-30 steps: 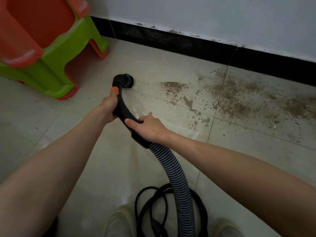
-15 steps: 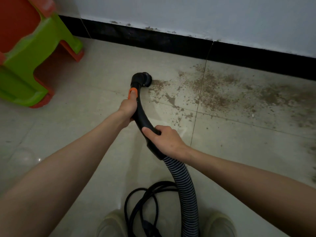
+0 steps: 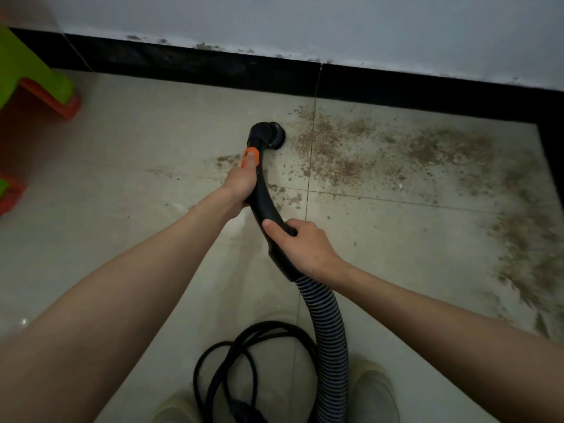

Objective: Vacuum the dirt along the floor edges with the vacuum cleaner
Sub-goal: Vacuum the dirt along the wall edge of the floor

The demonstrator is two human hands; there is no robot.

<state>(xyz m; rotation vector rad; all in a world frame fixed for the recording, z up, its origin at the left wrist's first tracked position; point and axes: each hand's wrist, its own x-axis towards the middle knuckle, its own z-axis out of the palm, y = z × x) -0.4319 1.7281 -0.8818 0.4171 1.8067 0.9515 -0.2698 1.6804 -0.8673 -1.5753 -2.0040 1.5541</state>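
The black vacuum handle (image 3: 266,206) curves down to a round brush nozzle (image 3: 270,136) that sits on the pale floor tiles at the left edge of a wide patch of brown dirt (image 3: 360,151). My left hand (image 3: 241,181) grips the upper handle, thumb lying on the orange button (image 3: 251,156). My right hand (image 3: 300,248) grips the lower handle just above the ribbed grey hose (image 3: 328,328). More dirt (image 3: 525,251) spreads along the right side of the floor.
A black skirting board (image 3: 213,67) runs under the white wall, with another dark edge (image 3: 551,160) at the right. A green and orange plastic stool (image 3: 33,87) stands at the far left. A coiled black cable (image 3: 244,361) lies between my shoes (image 3: 374,392).
The nozzle has moved right along the floor into the dirt patch, clearing the left part of it. The view has shifted right, so the stool sits nearer the left edge.
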